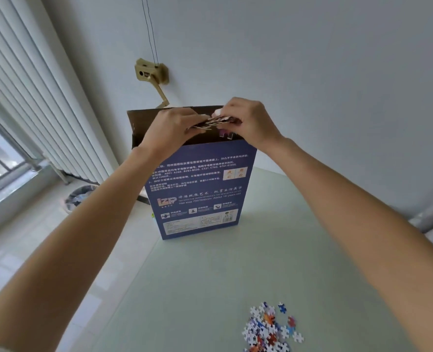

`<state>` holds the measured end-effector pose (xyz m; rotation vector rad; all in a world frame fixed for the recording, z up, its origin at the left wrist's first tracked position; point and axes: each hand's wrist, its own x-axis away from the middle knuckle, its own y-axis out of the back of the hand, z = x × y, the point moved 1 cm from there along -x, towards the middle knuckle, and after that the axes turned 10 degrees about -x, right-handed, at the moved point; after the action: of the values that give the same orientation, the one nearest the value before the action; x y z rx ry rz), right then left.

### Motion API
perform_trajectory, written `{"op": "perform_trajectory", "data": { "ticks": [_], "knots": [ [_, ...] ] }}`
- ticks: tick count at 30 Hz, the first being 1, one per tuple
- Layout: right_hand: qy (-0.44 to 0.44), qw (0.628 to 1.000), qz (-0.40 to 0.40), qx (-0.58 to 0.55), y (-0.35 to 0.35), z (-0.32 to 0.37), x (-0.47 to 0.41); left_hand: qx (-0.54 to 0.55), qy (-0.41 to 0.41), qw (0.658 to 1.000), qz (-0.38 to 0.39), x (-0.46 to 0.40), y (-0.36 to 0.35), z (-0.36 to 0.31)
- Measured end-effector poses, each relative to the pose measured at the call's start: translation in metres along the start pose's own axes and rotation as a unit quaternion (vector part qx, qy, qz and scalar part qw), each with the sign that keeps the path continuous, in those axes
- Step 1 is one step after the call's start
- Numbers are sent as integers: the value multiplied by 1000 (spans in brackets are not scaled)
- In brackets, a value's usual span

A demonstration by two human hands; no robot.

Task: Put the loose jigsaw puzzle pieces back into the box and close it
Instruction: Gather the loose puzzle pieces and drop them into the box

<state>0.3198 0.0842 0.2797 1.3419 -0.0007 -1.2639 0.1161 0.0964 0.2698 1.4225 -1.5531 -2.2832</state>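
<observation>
Above the open box [200, 189], a bunch of puzzle pieces [215, 122] is pinched between left hand [171, 129] and right hand [248, 120] — more pieces [271, 329] are left on the table [210, 288].

1 box [200, 189], 2 hands [168, 128], 1 loose pcs pile [271, 329]

Both arms reach forward, left hand [171, 128] and right hand [248, 120] meeting, fingers curled.

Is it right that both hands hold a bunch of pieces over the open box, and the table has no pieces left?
Not quite. The head view shows a pile of pieces left on the table. The rest holds: both hands, left and right, hold a bunch over the open box.
</observation>
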Motion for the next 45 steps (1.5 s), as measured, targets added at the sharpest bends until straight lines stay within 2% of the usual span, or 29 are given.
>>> {"op": "perform_trajectory", "data": {
  "ticks": [4,9,13,21,25,30,33,35,38,41,43,45],
  "knots": [
    [34,998,26,49,-11,-9,4,20,49,997,59,7,-11,7],
    [32,993,102,57,-10,-8,-9,28,117,983,139,3,-7,7],
    [49,982,165,80,-15,-4,-11,32,143,976,162,5,-5,7],
    [-142,972,185,-14,-7,0,-13,88,181,974,101,14,9,2],
    [-148,972,181,11,-9,7,-11,92,168,975,111,16,13,-3],
    [-129,984,124,18,-13,19,-8,76,159,978,113,17,14,-5],
    [-87,990,93,59,-19,26,1,58,154,981,103,20,14,-8],
    [-39,997,25,66,-18,35,12,28,144,987,63,24,15,-15],
    [5,996,-58,73,-11,52,43,3,118,992,-48,37,23,-35],
    [-38,993,-86,69,-11,64,100,39,80,989,-118,61,24,-67],
    [-103,989,-85,61,-15,70,153,85,66,988,-110,84,12,-96],
    [-175,981,-68,45,-21,74,207,127,77,986,-69,110,-4,-124]
  ]
}}
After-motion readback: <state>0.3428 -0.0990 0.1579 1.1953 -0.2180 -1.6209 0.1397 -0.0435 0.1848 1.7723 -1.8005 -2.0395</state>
